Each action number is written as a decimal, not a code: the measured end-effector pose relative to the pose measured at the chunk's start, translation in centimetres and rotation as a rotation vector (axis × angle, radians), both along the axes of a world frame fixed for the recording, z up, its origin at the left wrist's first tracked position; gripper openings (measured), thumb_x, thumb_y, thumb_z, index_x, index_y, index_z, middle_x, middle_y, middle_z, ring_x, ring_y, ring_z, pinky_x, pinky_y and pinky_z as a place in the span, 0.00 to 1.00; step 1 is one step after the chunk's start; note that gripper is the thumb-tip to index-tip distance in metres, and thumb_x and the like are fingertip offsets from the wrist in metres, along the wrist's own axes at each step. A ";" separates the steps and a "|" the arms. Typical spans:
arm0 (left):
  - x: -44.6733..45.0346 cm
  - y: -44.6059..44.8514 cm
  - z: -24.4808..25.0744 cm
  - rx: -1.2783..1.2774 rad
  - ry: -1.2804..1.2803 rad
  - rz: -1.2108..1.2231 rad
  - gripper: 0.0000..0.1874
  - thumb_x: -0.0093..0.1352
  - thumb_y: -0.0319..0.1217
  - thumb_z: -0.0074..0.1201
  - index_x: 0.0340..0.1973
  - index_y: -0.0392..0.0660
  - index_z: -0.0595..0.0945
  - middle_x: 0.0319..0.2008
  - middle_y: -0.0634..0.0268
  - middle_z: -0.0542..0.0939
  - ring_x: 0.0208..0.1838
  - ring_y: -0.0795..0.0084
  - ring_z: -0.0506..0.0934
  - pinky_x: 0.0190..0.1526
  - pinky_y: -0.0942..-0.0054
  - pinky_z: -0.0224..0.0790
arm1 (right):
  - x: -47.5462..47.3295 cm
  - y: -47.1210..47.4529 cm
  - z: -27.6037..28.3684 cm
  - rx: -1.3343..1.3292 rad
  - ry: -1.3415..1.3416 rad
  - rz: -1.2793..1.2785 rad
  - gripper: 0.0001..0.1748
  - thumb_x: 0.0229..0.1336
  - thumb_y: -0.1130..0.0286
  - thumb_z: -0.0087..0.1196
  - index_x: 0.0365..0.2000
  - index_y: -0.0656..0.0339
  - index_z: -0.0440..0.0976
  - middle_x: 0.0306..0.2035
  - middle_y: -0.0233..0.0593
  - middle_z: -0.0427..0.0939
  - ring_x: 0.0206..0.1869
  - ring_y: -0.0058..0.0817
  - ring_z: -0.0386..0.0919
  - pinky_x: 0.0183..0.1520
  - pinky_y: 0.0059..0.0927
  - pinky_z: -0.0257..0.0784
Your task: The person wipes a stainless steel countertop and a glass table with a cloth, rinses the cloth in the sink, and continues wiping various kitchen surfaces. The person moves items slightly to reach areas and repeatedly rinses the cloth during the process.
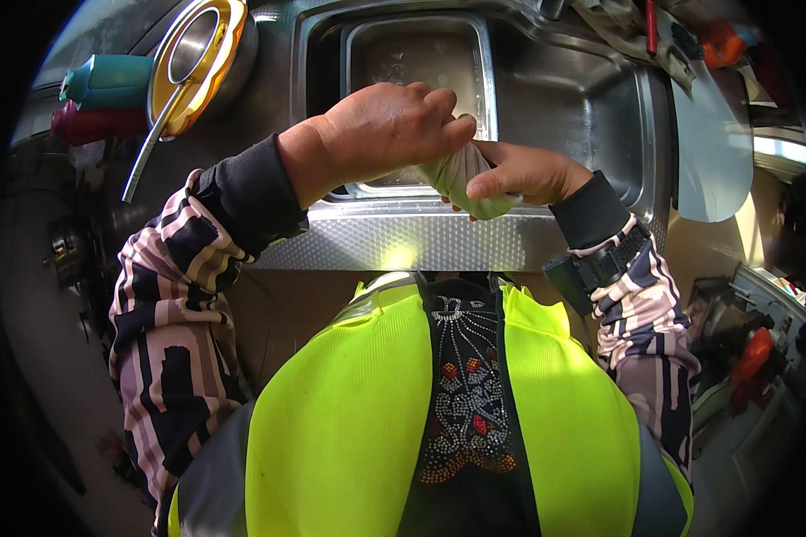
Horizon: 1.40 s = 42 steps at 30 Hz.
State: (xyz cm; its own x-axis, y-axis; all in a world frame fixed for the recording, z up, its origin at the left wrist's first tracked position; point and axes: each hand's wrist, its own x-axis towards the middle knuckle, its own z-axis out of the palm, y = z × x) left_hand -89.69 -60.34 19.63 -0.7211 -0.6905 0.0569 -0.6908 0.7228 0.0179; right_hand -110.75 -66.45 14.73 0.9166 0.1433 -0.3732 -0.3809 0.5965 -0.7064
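A pale grey-green cloth [467,176] is twisted tight between my two hands, over the front edge of a stainless steel sink [571,101]. My left hand [389,131] is clenched around its upper end, knuckles up. Around the lower end wraps my right hand [527,176], its thumb lying across the folds. Below my hands, a rectangular metal basin [490,74] sits in the left part of the sink. Water seems to lie in it, partly hidden behind my left hand and forearm.
At the left, a metal ladle [151,141] rests on a yellow-rimmed bowl [232,40], beside a teal container [111,82] and a dark red one [97,124]. A pale board [712,148] lies right of the sink. Cloths [618,27] and a red-handled item [651,30] are behind it.
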 end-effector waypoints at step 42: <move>-0.5 -0.7 4.9 0.690 1.435 0.409 0.14 0.62 0.37 0.64 0.37 0.44 0.78 0.29 0.67 0.78 0.32 0.79 0.76 0.35 0.80 0.70 | 2.4 2.2 4.7 0.265 -0.359 -0.151 0.37 0.47 0.50 0.69 0.49 0.64 0.69 0.40 0.41 0.79 0.37 0.27 0.79 0.39 0.26 0.75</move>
State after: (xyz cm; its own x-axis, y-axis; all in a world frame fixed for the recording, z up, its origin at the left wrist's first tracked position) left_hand -90.21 -61.07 24.56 -0.1274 -0.9871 0.0966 0.0423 0.0919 0.9949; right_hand -108.38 -64.29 19.40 0.9990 0.0456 0.0030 -0.0349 0.8042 -0.5933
